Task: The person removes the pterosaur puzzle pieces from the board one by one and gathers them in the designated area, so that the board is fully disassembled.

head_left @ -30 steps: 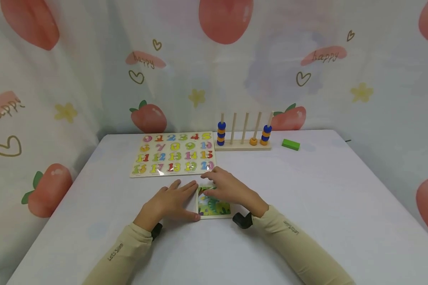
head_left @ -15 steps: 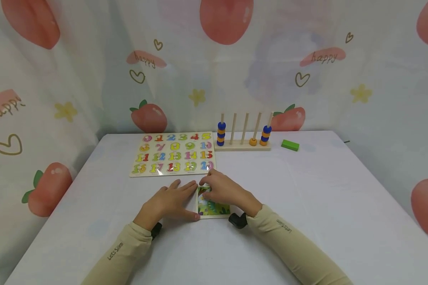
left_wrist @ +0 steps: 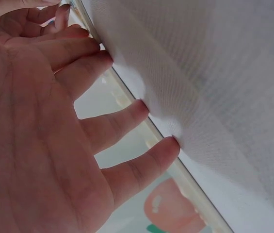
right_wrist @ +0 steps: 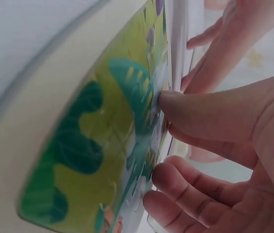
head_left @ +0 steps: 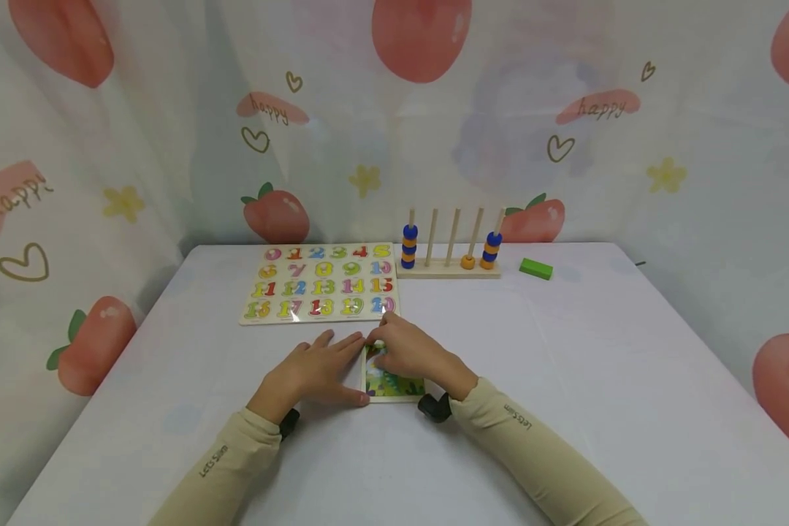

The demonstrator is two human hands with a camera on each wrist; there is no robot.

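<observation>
A small square jigsaw puzzle [head_left: 408, 389] with a pale frame and a green picture lies flat on the white table. My left hand [head_left: 312, 374] rests beside it, fingers spread, with fingertips and thumb at its left edge. The left wrist view shows the left palm [left_wrist: 44, 141] and several fingertips down on the cloth. Over the upper part of the puzzle is my right hand [head_left: 413, 351], fingers bent. In the right wrist view, the right thumb [right_wrist: 204, 109] touches the picture [right_wrist: 122, 141], and other fingertips are at its surface. No separate piece shows between them.
A number board [head_left: 322, 285] lies behind the hands. To its right stands a wooden bead rack [head_left: 447, 269] with blue and orange beads on some pegs. A green block [head_left: 536, 268] lies farther right. A printed curtain [head_left: 394, 131] hangs behind the table.
My right hand has moved slightly left and down onto the puzzle's upper left part, its index finger bending more. My left hand has stayed in place.
</observation>
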